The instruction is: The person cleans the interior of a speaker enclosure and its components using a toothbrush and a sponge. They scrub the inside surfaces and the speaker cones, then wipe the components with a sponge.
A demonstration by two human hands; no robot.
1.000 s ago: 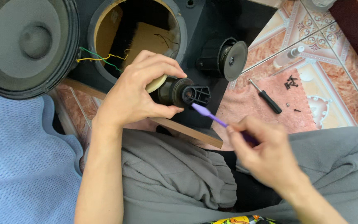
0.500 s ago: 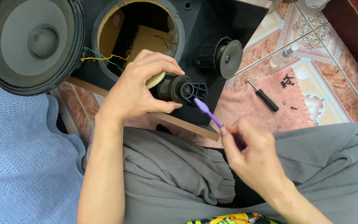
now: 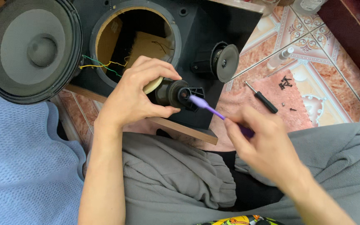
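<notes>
My left hand (image 3: 136, 98) is clenched around a small black speaker driver (image 3: 173, 92), thumb underneath and fingers curled over its pale cone edge, holding it up in front of the open speaker cabinet (image 3: 213, 25). My right hand (image 3: 265, 143) is pinching the handle of a purple toothbrush (image 3: 207, 106), and the brush head now sits right against the back of the driver, at the round opening in its black housing. A second ago the bristles were just short of that spot, lower and to the right; half a second ago they were closing in. So the brush has come up into contact, and I judge the scrubbing of the driver's rear is under way rather than only lined up.

The driver itself has barely shifted in my grip, though my view has swung, so the cabinet and floor sit differently in frame.

Around this: the big woofer (image 3: 32, 48) lies off to the left, tethered by green and yellow wires (image 3: 101, 64) running into the round cut-out. A second small driver (image 3: 223, 62) rests on the cabinet face. On the patterned tile floor (image 3: 326, 83) lie a black-handled screwdriver (image 3: 263, 99) and a few dark screws (image 3: 285, 82), well apart from my hands.
</notes>
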